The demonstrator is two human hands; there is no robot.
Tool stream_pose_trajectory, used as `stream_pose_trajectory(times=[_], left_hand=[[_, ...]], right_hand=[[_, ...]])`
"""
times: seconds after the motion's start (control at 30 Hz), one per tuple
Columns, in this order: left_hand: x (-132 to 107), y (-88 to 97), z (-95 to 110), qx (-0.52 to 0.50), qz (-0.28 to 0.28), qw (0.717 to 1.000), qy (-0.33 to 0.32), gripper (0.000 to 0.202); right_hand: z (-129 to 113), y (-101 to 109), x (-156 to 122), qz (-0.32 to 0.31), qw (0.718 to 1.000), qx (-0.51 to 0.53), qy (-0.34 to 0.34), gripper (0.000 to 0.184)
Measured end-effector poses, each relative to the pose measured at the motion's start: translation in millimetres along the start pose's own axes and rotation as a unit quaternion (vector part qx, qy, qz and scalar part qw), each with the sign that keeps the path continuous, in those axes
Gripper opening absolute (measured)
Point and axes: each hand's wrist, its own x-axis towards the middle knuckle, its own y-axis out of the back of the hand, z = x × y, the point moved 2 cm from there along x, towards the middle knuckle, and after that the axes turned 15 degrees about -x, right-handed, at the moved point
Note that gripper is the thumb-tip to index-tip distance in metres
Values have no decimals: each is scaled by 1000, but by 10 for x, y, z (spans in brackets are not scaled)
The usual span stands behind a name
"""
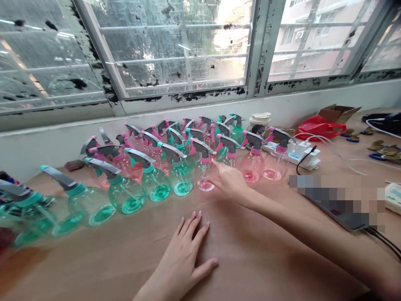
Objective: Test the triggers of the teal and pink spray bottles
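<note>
My right hand [230, 182] reaches in from the right to a clear pink spray bottle [203, 172] in the front row. Its index finger lies near the bottle's neck and its thumb is lower on the body, so the bottle's right side is between them; the other fingers are hidden. My left hand [184, 251] lies flat on the brown table, fingers spread, holding nothing. Left of the pink bottle stand a green spray bottle [182, 177] and several more green ones. To its right are pink spray bottles [253, 165], all upright with grey-topped triggers.
More pink and green bottles stand behind, by the window wall. A lidded paper cup [259, 121], red plastic bag [321, 124], cardboard box [340, 113] and white power strip [303, 156] with cables are at the right. A partly blurred phone-like device [336, 207] lies nearer.
</note>
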Motion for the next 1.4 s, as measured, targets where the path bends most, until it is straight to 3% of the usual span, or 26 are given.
stream_pose_trajectory(times=[0.13, 0.27, 0.43, 0.57, 0.67, 0.8, 1.0, 1.23, 1.4], left_hand=[[-6, 2, -28, 15, 8, 1000, -13, 68], [-3, -4, -50, 26, 13, 999, -30, 69], [-15, -47, -124, 66, 55, 993, -75, 67], [-2, -38, -152, 82, 84, 989, -87, 68], [25, 2, -126, 86, 85, 989, -86, 69], [51, 46, -94, 86, 80, 990, -83, 70], [58, 58, -122, 76, 80, 990, -91, 69], [26, 63, -74, -50, 103, 993, -28, 76], [11, 72, 48, -199, 123, 972, -4, 81]], right_hand=[[8, 85, -94, 28, 999, 14, 5, 59], [217, 303, -228, 61, 997, 37, -2, 23], [643, 460, -246, 87, 989, 38, -115, 28], [772, 368, -112, 59, 989, 36, -131, 57], [731, 277, -6, 23, 991, 44, -125, 70], [647, 253, 35, -9, 990, 40, -133, 60], [569, 394, -244, -27, 992, 3, -121, 56], [210, 553, -821, -30, 999, 27, 2, 54], [-147, 574, -1030, 35, 992, 75, 97, 53]])
